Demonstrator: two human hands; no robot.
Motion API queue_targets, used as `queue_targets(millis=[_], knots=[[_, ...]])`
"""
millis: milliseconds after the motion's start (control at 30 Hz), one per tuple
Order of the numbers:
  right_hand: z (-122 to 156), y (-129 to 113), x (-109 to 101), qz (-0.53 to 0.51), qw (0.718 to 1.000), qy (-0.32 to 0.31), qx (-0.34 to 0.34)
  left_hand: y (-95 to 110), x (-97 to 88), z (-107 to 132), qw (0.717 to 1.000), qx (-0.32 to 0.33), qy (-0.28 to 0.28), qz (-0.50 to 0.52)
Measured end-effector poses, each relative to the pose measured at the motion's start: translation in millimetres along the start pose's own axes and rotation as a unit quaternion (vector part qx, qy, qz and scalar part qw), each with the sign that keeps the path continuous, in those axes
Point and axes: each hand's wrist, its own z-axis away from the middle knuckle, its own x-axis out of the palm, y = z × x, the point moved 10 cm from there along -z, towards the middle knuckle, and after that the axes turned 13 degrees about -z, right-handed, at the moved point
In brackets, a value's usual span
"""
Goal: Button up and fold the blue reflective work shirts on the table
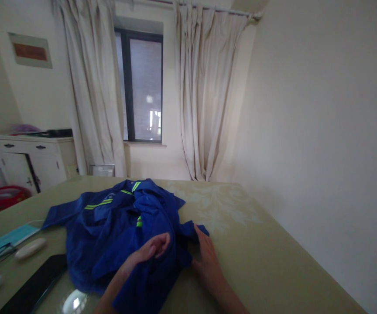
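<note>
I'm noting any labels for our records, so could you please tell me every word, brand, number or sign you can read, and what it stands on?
No text can be read in this view.
Blue jacket: a faint chest mark, too small and blurred to tell whether it is lettering.
Wall panel: nothing legible.

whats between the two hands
In the head view, bunched fabric of the blue garment lies between the left hand and right hand, with some tabletop showing beside the right.

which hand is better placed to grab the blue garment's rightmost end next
Probably the right hand: it is open, right at that end of the blue garment. The left hand is curled over the garment's folds, farther left.
</note>
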Motion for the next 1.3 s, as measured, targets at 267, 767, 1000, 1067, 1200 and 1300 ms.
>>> queue_targets(millis=[267,767,1000,1067,1200,1300], knots=[[-17,40,-77,-0.182,0.953,0.210,0.122,3,16.7,-15,0.989,0.044,-0.137,-0.032],[65,75,-257,-0.184,0.772,0.596,0.119,36,-66.8,19,0.772,-0.067,0.297,-0.558],[11,-22,-180,0.242,0.909,0.336,-0.052,2,-66.3,8,0.532,-0.143,0.242,-0.799],[-7,-5,-133,0.271,0.942,0.197,-0.026,8,-47.8,1,0.514,-0.099,0.226,-0.822],[-16,40,-83,0.290,0.952,0.037,0.088,29,-48.8,8,0.551,-0.091,0.285,-0.779],[-11,44,-85,0.324,0.940,0.000,0.105,39,-78.1,32,0.580,-0.149,0.367,-0.712]])
